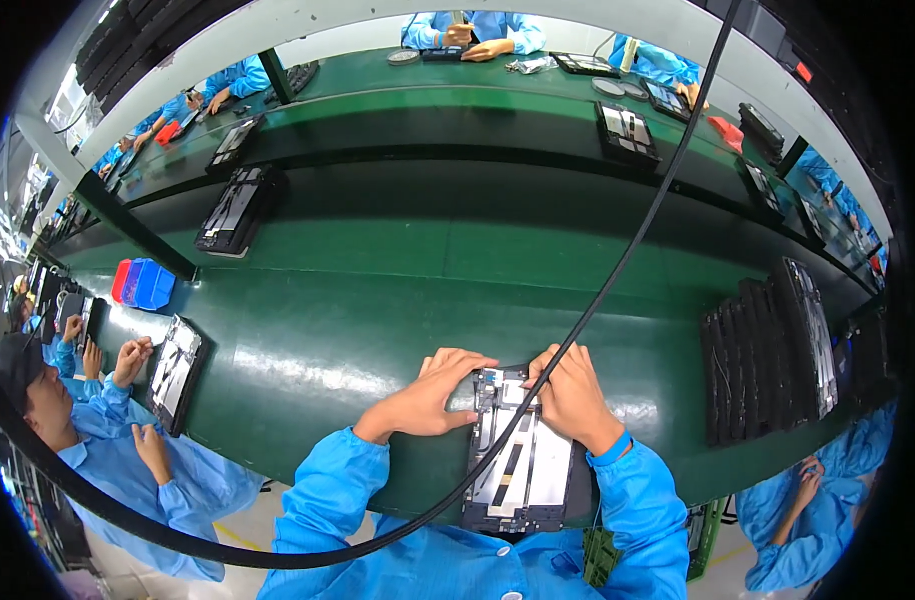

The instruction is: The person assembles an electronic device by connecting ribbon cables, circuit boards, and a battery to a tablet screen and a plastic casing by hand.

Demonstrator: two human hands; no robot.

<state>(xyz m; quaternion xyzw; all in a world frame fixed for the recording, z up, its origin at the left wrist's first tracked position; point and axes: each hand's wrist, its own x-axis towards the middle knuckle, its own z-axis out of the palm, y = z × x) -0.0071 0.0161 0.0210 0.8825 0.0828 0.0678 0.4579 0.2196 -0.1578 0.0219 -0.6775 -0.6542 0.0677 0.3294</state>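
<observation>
An opened tablet (550, 465) lies on the green bench right in front of me, its circuit board, ribbon cables and silvery battery area exposed. My left hand (428, 393) steadies it at the upper left, thumb against the side and fingertips at the top corner. Over the upper right of the board, my right hand (576, 398) is closed, fingers curled down onto it. A black cable crossing the view partly covers those fingertips, so whatever they pinch is hidden.
Upright black tablets (753, 360) stand in a row at right. Another opened tablet (178, 372) sits left, before a co-worker (128, 440). Red and blue bins (148, 284) stand beyond it. A tablet stack (236, 212) lies farther back. The black cable (618, 285) arches across the view.
</observation>
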